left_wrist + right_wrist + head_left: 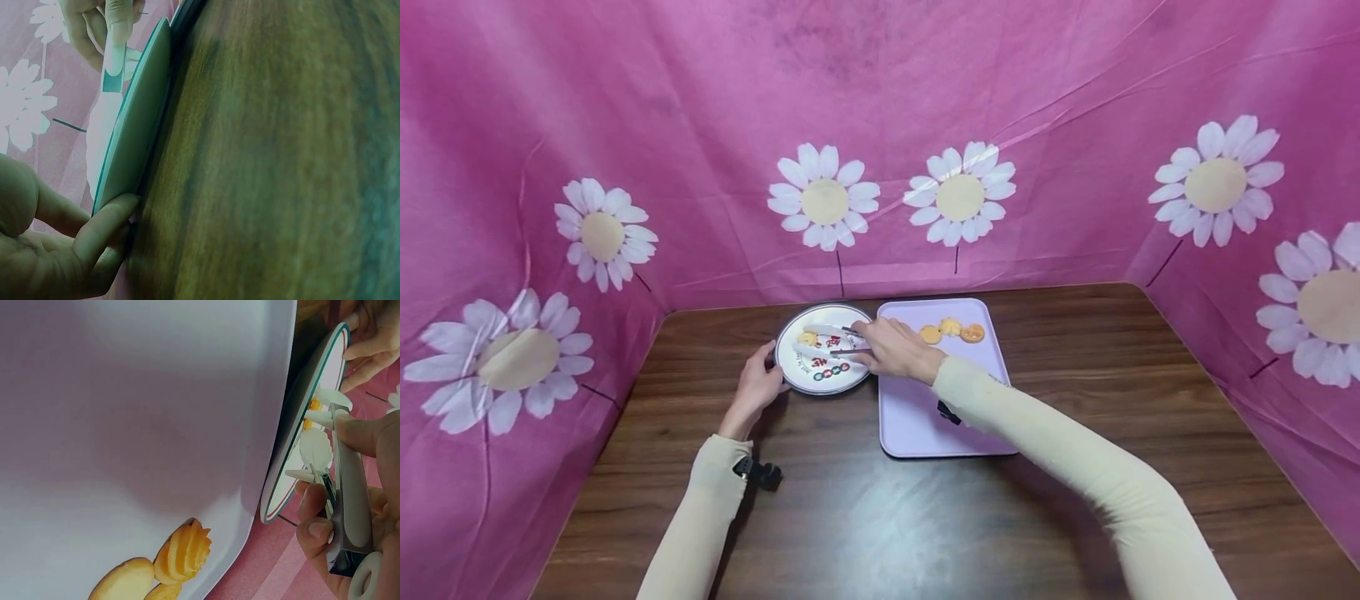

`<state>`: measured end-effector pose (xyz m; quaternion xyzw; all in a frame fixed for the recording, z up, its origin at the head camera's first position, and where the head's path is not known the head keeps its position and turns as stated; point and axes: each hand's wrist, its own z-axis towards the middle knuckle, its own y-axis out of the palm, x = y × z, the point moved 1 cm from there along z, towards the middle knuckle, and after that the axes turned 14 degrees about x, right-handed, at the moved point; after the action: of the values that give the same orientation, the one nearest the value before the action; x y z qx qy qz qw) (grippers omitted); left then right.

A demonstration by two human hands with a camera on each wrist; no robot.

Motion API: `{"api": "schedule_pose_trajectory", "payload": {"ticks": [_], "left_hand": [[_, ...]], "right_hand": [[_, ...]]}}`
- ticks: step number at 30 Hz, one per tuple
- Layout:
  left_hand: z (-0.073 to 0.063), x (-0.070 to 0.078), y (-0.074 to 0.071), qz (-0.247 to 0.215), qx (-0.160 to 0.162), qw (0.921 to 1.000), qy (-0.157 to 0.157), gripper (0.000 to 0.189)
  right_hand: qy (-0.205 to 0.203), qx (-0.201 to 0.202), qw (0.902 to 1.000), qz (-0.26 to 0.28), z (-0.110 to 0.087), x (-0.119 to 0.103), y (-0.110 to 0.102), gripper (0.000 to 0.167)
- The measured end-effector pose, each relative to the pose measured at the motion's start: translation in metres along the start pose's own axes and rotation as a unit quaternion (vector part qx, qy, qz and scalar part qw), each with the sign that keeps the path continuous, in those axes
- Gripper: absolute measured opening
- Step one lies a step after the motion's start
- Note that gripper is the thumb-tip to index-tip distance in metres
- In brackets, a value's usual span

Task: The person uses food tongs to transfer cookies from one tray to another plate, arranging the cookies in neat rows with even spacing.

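Observation:
A round white plate point(842, 377) with a dark rim and red printed characters lies at the back of the table. At its left edge my left hand point(758, 379) holds the rim, fingers against the side in the left wrist view. My right hand point(895, 348) grips tongs point(351, 494) with grey handles and white tips, reaching over the plate from the right. A small yellow cookie point(808, 338) is on the plate between the tong tips; whether they touch it I cannot tell.
Right of the plate is a lilac tray point(917, 425); near its back lie a round cookie point(931, 335), a ridged cookie point(951, 326) and a browner cookie point(972, 333). The brown wooden table point(820, 508) meets a pink flowered cloth point(880, 100) behind and at both sides.

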<state>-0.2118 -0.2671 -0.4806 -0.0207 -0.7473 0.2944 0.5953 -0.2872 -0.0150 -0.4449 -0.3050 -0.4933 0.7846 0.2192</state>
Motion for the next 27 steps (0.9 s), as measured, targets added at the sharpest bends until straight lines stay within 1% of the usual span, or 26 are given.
{"api": "schedule_pose_trajectory", "payload": {"ticks": [6,13,17,23,27], "left_hand": [[-0.001,0.0,0.003,-0.001,0.003,1.0,-0.004,0.065],[-0.003,0.001,0.005,-0.01,0.005,0.9999,0.007,0.064],[-0.003,0.001,0.005,-0.006,0.002,0.9999,0.009,0.064],[-0.003,-0.001,0.003,0.008,-0.002,1.0,0.003,0.064],[-0.001,-0.002,0.0,0.007,-0.006,1.0,0.001,0.064]], "right_hand": [[0.01,0.007,0.9999,0.008,-0.004,0.002,0.001,0.056],[0.022,0.016,0.9996,0.009,-0.008,0.006,0.002,0.059],[0.02,0.023,0.9995,0.012,-0.012,0.008,0.0,0.061],[0.015,0.057,0.9975,0.038,-0.022,0.014,-0.018,0.06],[0.02,0.087,0.9948,0.049,-0.03,0.027,-0.032,0.057]]}}
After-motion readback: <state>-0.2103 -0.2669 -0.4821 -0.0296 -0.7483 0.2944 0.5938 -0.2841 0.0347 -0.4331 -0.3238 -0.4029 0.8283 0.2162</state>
